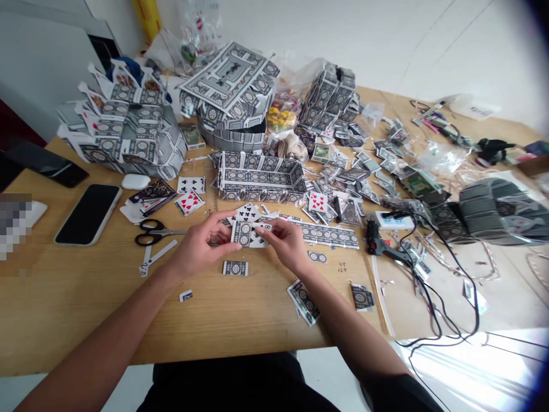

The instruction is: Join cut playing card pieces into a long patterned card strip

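Observation:
Both my hands meet over the middle of the wooden table (86,303). My left hand (201,247) pinches a folded playing-card piece (242,233) with a grey patterned back, and my right hand (286,240) grips the same piece from the right, where a white face with an 8 shows (262,234). Just beyond my fingers lies a long strip of joined cards (328,234). A small cut card piece (235,268) lies below my hands.
Black scissors (152,232) and a black phone (88,213) lie to the left. A black glue gun (380,243) with its cable sits to the right. Card-built box shapes (259,174) and stacks (124,134) crowd the back. Loose cards (303,300) lie near the front edge.

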A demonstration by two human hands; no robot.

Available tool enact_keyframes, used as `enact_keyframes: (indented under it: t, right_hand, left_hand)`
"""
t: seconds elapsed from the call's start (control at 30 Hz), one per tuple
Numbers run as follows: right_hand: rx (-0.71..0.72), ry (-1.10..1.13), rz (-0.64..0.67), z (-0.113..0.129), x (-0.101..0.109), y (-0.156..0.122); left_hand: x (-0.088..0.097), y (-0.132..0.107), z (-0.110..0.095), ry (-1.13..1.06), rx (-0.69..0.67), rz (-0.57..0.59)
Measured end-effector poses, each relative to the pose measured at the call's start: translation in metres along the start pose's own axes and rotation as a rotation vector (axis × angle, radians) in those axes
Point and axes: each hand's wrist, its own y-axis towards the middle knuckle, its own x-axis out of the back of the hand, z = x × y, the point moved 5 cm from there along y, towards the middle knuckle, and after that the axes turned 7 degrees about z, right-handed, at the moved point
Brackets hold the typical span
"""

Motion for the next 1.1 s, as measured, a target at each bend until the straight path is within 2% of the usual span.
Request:
enact_keyframes:
  t: [0.13,0.37,0.57,0.83,1.1]
  right_hand:
    - [-0.039,0.032,0.035,0.001,-0.003,-0.001]
    - [-0.064,0.007,0.094,-0.006,-0.012,-0.004]
    - [-0.048,0.024,0.127,-0.007,-0.011,-0.004]
    - [-0.111,0.066,0.134,-0.016,-0.015,-0.006]
    - [-0.088,0.127,0.141,-0.007,-0.016,-0.004]
  left_hand:
    - [-0.002,-0.002,-0.005,0.183,-0.032,0.027]
    - [-0.007,-0.004,-0.007,0.285,-0.048,0.043]
    - [-0.003,-0.003,-0.01,0.333,-0.059,0.009]
    - [-0.005,-0.005,-0.008,0.401,-0.122,0.015]
    - [-0.004,-0.005,-0.007,0.429,-0.134,0.004]
